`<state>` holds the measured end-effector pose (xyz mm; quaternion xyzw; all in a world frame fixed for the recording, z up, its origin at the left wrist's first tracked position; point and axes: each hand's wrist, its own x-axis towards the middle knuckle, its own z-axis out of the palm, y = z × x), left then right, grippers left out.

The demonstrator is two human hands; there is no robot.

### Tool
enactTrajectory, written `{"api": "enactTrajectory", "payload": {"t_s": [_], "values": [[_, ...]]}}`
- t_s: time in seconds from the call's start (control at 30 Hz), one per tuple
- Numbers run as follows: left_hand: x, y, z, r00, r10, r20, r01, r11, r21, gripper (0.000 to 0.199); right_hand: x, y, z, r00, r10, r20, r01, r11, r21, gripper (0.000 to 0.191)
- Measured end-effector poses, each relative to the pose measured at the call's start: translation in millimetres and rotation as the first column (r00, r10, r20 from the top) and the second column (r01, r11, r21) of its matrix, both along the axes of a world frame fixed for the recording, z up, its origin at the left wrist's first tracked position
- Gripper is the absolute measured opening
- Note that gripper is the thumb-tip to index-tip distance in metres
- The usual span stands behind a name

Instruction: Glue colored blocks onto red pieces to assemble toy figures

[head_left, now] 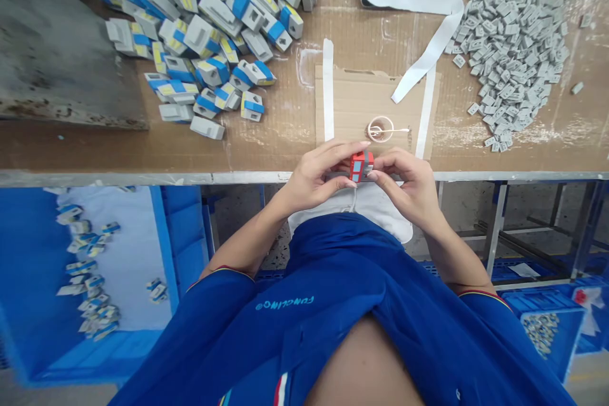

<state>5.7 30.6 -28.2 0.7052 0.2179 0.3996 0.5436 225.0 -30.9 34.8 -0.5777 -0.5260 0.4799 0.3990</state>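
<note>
Between my hands, at the table's front edge, is a small red toy vehicle [356,168] with light blue windows and a grey end. The fingers and thumb of my left hand [316,174] are closed around its left side. From the other side, my right hand [409,183] has its thumb and fingertips pinched close together against the grey end. Whether a small part sits between those fingertips is hidden. Just beyond the toy stands a small round cup [380,129] with a thin white swab [400,130] lying across it.
A cardboard sheet [361,98] is taped to the table. Grey, blue and yellow toy bodies [204,32] are heaped at left, beside a metal box [61,51]. Small grey parts [514,57] lie piled at right, near a white strip [419,63]. A blue crate [166,247] stands below left.
</note>
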Motion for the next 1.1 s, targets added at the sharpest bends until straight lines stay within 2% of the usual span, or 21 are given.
{"api": "enactTrajectory", "payload": {"t_s": [0.17,0.27,0.43,0.6,0.7,0.77,0.93,1.1], "values": [[-2,-3,-1.8,0.999,-0.035,0.023,0.037,0.994,-0.104,0.073,2,3,2.0,0.997,0.081,0.018,-0.079,0.994,-0.081,0.039],[-3,-2,-1.2,1.0,-0.029,-0.003,0.028,0.993,-0.115,0.073,2,7,-0.7,0.988,0.153,0.013,-0.151,0.983,-0.104,0.038],[-5,0,1.4,0.992,0.006,-0.129,0.001,0.999,0.051,0.064,-2,8,-1.5,0.981,0.191,0.04,-0.184,0.972,-0.147,0.036],[-4,1,0.8,0.995,0.043,-0.093,-0.027,0.986,0.164,0.062,2,12,3.3,0.972,0.235,-0.016,-0.234,0.952,-0.199,0.034],[-3,2,1.3,0.997,0.001,-0.081,0.014,0.984,0.179,0.062,8,16,8.0,0.953,0.288,-0.092,-0.302,0.914,-0.27,0.033],[-3,3,2.2,0.997,-0.03,-0.076,0.04,0.989,0.139,0.063,10,17,11.5,0.953,0.277,-0.123,-0.302,0.905,-0.301,0.032],[-3,3,3.8,0.995,-0.072,-0.069,0.074,0.997,0.018,0.065,6,16,17.3,0.97,0.226,-0.086,-0.241,0.927,-0.289,0.025],[-5,4,3.2,0.992,-0.086,-0.09,0.091,0.995,0.05,0.061,1,13,14.6,0.974,0.225,-0.025,-0.223,0.938,-0.265,0.024]]}}
